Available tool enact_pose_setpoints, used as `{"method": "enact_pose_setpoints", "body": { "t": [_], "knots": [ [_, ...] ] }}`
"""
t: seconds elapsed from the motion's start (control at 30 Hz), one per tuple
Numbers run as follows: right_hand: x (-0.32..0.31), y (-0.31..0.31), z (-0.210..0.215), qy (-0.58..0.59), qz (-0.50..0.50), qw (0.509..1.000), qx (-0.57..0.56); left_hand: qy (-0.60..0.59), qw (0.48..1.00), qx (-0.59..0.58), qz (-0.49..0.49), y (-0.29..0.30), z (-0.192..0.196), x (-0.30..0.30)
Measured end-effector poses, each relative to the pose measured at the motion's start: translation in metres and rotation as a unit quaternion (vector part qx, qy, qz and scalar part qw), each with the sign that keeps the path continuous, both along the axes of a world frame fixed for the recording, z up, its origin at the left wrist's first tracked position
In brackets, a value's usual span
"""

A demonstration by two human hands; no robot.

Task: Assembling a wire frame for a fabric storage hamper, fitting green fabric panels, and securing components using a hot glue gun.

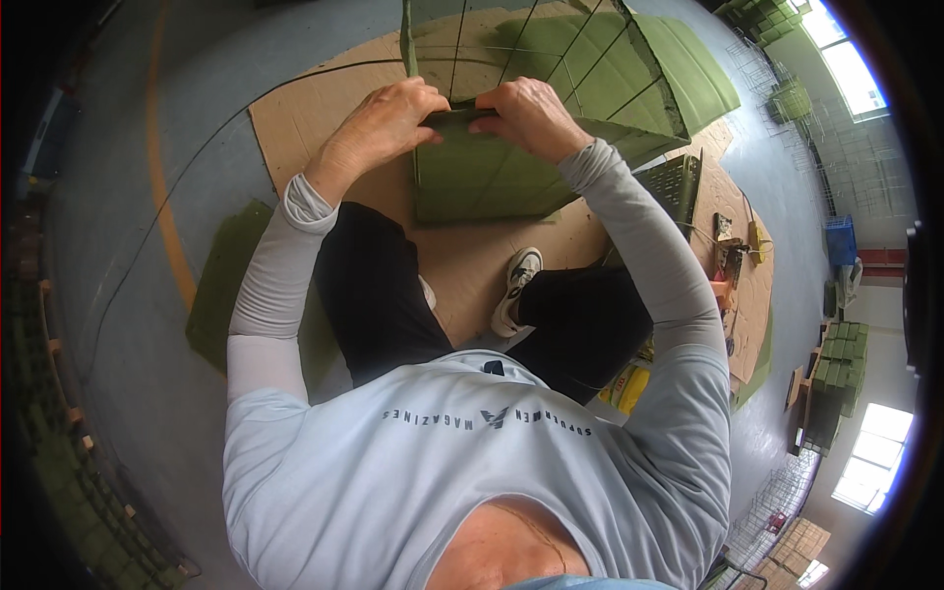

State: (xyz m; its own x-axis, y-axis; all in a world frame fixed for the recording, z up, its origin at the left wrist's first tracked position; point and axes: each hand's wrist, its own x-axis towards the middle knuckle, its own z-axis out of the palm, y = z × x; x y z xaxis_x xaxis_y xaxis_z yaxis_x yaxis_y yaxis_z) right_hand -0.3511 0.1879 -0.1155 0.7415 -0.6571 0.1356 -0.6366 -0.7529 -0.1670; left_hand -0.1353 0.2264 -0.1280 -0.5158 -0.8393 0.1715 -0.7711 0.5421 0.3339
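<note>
In front of me stands a wire-frame box (492, 182) with green fabric on its sides and dark wires crossing its open top. My left hand (386, 120) is closed at the near rim's left corner, thumb and fingers pinching the green fabric edge. A short way to its right, my right hand (536, 116) grips the same rim, its fingers curled over the fabric and the thumb on the near side. The fingertips of both hands are partly hidden by the rim.
Brown cardboard (295, 123) lies under the box and my shoes. Right of me are a dark green perforated crate (674, 187), some tools (728, 251) and a yellow bag (626, 386). A black cable (187, 157) crosses the grey floor. Wire panels (860, 167) stand at far right.
</note>
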Motion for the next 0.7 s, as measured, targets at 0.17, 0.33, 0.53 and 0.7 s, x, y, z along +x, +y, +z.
{"method": "enact_pose_setpoints", "body": {
  "t": [0.17,0.33,0.53,0.7],
  "knots": [
    [-0.013,0.003,0.004,0.051,-0.033,0.997,0.047,0.010,1.000,0.010,0.003,0.001,0.000,0.000],
    [-0.010,-0.006,-0.013,-0.044,0.005,0.999,0.020,0.034,0.997,-0.070,-0.005,-0.001,0.006,-0.014],
    [-0.012,0.001,0.006,0.029,-0.004,0.997,0.066,-0.042,0.997,-0.066,-0.012,-0.004,0.002,-0.012],
    [-0.054,-0.005,0.006,0.048,-0.047,0.997,0.040,-0.009,0.992,-0.119,-0.026,-0.008,0.004,0.008]
  ]
}}
